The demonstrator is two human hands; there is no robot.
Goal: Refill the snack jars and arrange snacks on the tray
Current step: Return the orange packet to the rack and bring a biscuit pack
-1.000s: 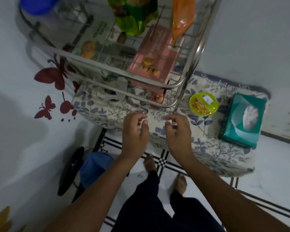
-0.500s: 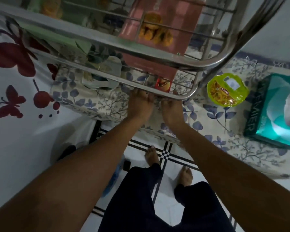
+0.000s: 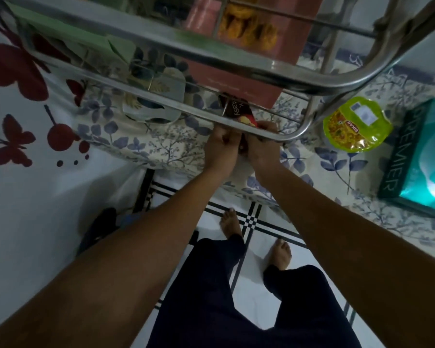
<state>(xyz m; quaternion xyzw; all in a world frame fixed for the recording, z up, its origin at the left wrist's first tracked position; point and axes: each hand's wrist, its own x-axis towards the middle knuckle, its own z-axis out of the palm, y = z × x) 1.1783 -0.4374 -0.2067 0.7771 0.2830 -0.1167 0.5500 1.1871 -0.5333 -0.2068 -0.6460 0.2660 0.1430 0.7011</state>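
Observation:
My left hand [image 3: 221, 144] and my right hand [image 3: 260, 144] are side by side under the front rail of the steel wire rack [image 3: 236, 80]. Both are closed on a dark brown and red snack packet [image 3: 237, 113] that sticks up behind the lower rail. A clear lidded container [image 3: 156, 96] sits on the rack's lower level to the left. A pink biscuit box [image 3: 249, 79] lies on a higher shelf. A green snack pouch [image 3: 357, 124] rests on the floral tablecloth [image 3: 161, 146] to the right of the rack.
A teal tissue box [image 3: 417, 159] lies at the table's right end. The white wall with red butterfly stickers [image 3: 15, 69] is on the left. My legs and bare feet [image 3: 256, 227] stand on the tiled floor below the table edge.
My head came closer to the rack. Both hands went from hovering apart before the table to under the lower rail, and they have closed on the dark snack packet.

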